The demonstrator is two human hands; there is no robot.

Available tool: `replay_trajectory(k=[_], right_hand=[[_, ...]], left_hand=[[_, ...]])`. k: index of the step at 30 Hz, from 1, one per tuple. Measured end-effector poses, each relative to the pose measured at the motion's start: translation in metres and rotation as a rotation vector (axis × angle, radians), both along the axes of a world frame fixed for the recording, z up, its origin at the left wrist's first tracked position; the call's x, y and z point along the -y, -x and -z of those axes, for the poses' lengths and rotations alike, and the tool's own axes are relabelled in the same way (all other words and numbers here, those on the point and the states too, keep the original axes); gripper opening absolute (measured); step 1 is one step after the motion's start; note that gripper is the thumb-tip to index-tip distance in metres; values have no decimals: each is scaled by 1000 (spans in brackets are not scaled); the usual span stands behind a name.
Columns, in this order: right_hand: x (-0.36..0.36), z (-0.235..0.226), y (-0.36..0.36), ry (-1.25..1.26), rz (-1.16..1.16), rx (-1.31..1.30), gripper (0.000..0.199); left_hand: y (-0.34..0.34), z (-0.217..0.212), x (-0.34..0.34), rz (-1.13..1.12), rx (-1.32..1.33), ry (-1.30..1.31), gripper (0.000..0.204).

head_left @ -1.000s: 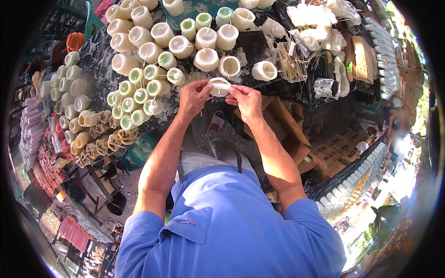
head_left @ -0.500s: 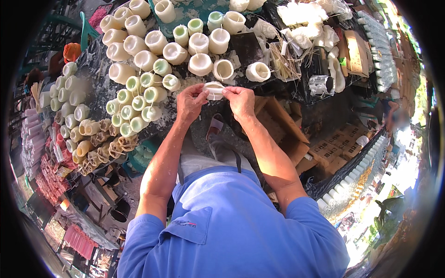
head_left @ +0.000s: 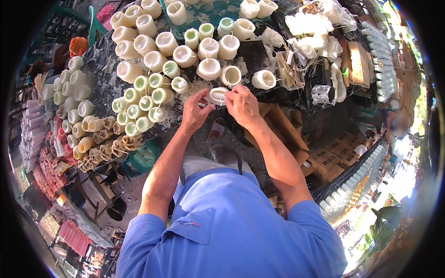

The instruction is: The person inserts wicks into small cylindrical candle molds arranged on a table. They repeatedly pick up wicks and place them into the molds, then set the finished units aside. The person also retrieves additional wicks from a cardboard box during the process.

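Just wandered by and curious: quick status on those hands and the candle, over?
Left hand and right hand both pinch one small white candle. Held just above the wax-spattered table. Upright candles crowd close behind it.

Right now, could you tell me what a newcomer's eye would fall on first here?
Probably the small white wax candle held at the middle of the view between the left hand and right hand, fingers pinching it. Behind it, rows of cream and pale green cylindrical candles crowd the dark wax-spattered table, and tan ones lie stacked at left.
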State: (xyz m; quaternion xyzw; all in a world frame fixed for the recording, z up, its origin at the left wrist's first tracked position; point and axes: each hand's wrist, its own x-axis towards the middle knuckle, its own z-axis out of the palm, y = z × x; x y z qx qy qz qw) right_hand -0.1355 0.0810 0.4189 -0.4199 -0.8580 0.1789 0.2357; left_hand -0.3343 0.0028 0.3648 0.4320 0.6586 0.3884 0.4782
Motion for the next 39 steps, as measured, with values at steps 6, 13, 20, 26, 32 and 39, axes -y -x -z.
replay_trajectory(k=[6, 13, 20, 26, 32, 39], right_hand=[[-27, -15, 27, 159, -167, 593, 17], [-38, -17, 25, 17, -357, 552, 17], [-31, -4, 19, -57, -353, 510, 18], [-39, -28, 29, 178, -226, 539, 19], [-51, -89, -24, 877, 48, 57, 30], [0, -86, -21, 1040, 19, -279, 30]], left_hand=[[-18, 2, -4, 67, -193, -112, 86], [-27, 15, -9, 21, -205, -147, 84], [-28, 13, -9, 70, -282, -150, 83], [-28, 8, -18, 61, -332, -123, 88], [-16, -48, -1, 44, -424, -78, 83], [-36, -99, 26, -140, 1092, 117, 38]])
